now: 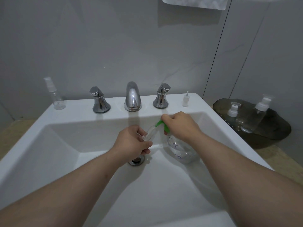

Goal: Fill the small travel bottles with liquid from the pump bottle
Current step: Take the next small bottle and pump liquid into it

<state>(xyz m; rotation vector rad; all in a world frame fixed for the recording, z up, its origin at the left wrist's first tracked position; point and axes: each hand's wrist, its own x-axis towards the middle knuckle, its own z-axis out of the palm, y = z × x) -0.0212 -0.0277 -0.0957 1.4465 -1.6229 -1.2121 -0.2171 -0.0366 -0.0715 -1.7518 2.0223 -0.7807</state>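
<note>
Two hands are working near each other above the white ceramic sink (65,145). The left hand (131,141) is pinching a small clear plastic travel bottle (150,132), holding it tilted up toward the right hand (178,125). The right hand is gripping the green head of a large clear pump bottle (180,149), which is hanging beneath it.

White sink (78,105) set in beige counter (288,163). Back rim, L to R: clear spray btl (56,98) upright, handle (100,101), spout (132,97), 2nd handle (161,97), small white pump insert (185,99) upright. Drain (136,160) at basin btm. Counter R of sink: dark tray (275,128) w/ two clear white-capped btls side by side, left btl (232,112), right btl (256,117).
</note>
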